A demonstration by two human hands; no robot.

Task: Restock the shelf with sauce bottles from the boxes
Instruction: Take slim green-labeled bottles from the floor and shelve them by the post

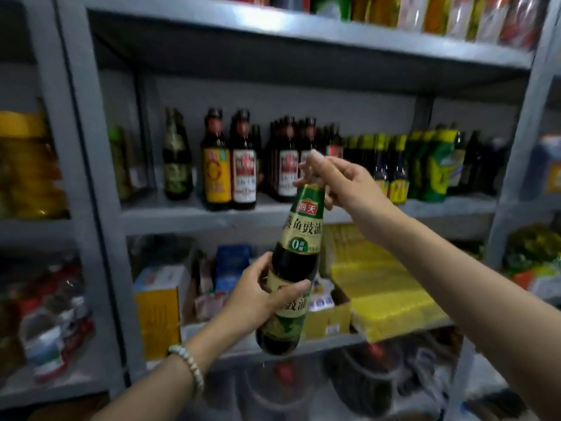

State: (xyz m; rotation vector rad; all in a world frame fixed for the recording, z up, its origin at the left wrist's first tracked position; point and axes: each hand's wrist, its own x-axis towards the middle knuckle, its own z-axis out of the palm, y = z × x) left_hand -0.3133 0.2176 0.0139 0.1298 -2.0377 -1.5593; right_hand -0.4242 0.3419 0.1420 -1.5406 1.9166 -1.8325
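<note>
I hold a dark sauce bottle [299, 238] with a green and gold label upright in front of the grey metal shelf [182, 218]. My left hand [261, 299] grips its lower body. My right hand [340, 180] is closed around its neck and cap from above. On the middle shelf stand rows of other sauce bottles: one green-labelled bottle [177, 156] at the left, an orange-labelled one [216, 165], several red-and-white-labelled ones [244, 165], and small yellow-labelled ones [391, 168] at the right. A gap lies between the green-labelled bottle and the left shelf post.
Green pouches [434, 165] fill the right end of the middle shelf. Below are a yellow carton [158, 311], small boxes and yellow packets [382, 287]. Packaged goods sit on the top shelf [440, 16] and on the neighbouring racks left and right.
</note>
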